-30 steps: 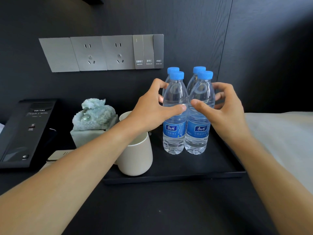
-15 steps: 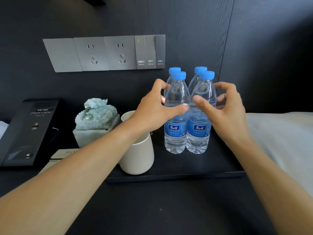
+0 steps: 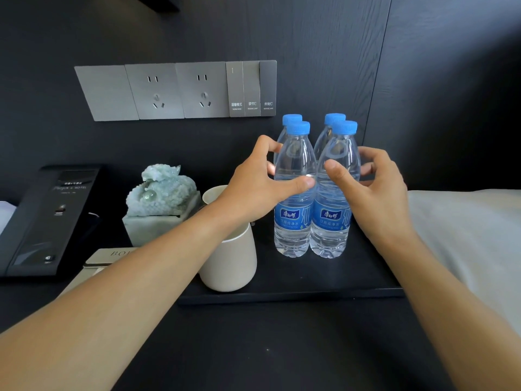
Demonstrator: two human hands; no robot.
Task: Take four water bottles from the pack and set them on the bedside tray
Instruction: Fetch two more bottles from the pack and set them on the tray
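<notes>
Bottles upright on black tray

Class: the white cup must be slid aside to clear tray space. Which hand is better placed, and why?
Probably left. The left hand reaches directly over the white cup; the right hand sits beyond the water bottles.
</notes>
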